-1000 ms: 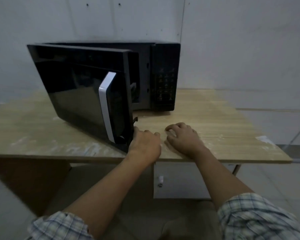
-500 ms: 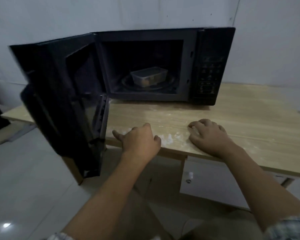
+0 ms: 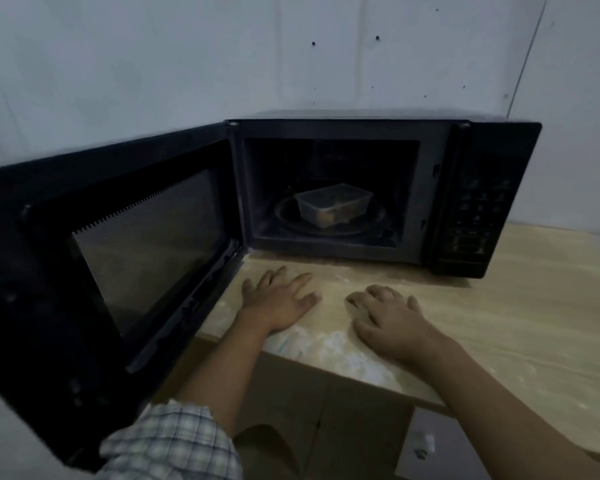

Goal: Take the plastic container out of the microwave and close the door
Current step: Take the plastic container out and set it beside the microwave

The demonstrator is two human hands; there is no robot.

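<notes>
A black microwave (image 3: 478, 202) stands on a wooden table (image 3: 520, 317) against the wall. Its door (image 3: 118, 258) is swung wide open to the left, past the table's edge. Inside, a clear plastic container (image 3: 333, 204) with a lid and some food sits on the round turntable. My left hand (image 3: 278, 301) lies flat on the table in front of the cavity, fingers spread, holding nothing. My right hand (image 3: 385, 315) rests palm down a little to its right, also holding nothing.
The keypad panel (image 3: 475, 216) fills the microwave's right side. A grey-white wall (image 3: 291, 57) rises behind. White dusty smears (image 3: 326, 344) mark the table's front edge. Below the table a cardboard-coloured panel (image 3: 309, 403) shows.
The door has swung from nearly shut to wide open, showing the container. My left hand let go of the door and now lies flat on the table. The view moved closer.
</notes>
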